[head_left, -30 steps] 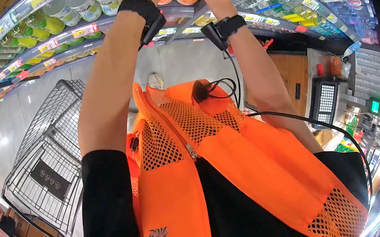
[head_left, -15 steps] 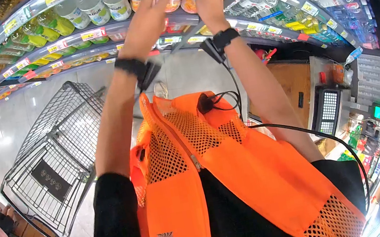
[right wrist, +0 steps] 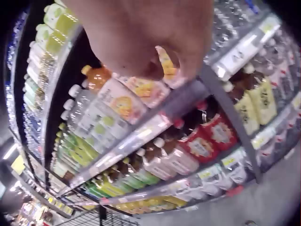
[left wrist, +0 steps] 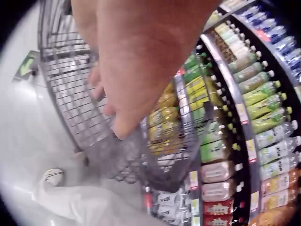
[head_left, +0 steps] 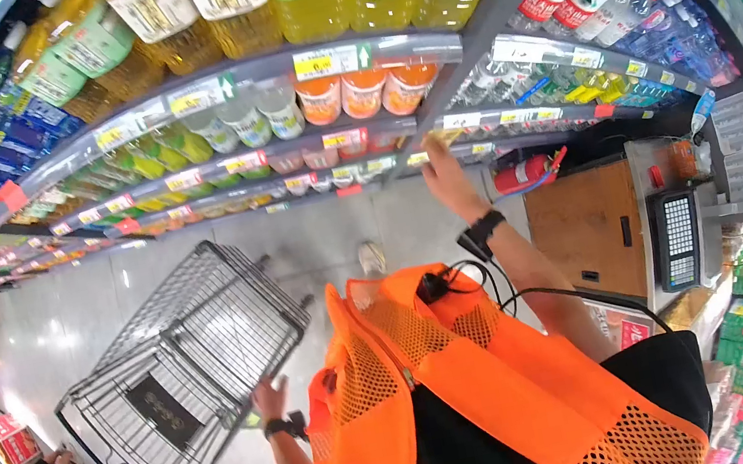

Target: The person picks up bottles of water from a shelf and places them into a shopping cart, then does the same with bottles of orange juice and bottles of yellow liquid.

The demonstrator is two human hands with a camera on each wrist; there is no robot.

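Observation:
My left hand (head_left: 270, 399) hangs low beside the wire shopping cart (head_left: 175, 344), its fingers loosely spread and holding nothing. In the left wrist view that hand (left wrist: 136, 70) overlaps the cart's basket. My right hand (head_left: 450, 180) is out in front of the drinks shelves, below the row of orange-drink bottles (head_left: 364, 94). Seen from the right wrist, the thumb and fingers of the right hand (right wrist: 155, 37) are loosely bent, and an orange bottle label shows through the gap between them. The orange-drink bottles (right wrist: 123, 101) stand in a row behind it.
Large bottles of green drink (head_left: 318, 13) fill the shelf above. A red fire extinguisher (head_left: 523, 173) and a wooden cabinet (head_left: 585, 229) stand at the right, with a keypad scale (head_left: 678, 238) beside them. A cable (head_left: 590, 288) runs over the right arm.
Both hands have left the orange-drink bottles. My left hand has dropped down to beside the cart; the right has drawn back and lower. The head view has shifted, showing more of the upper shelves.

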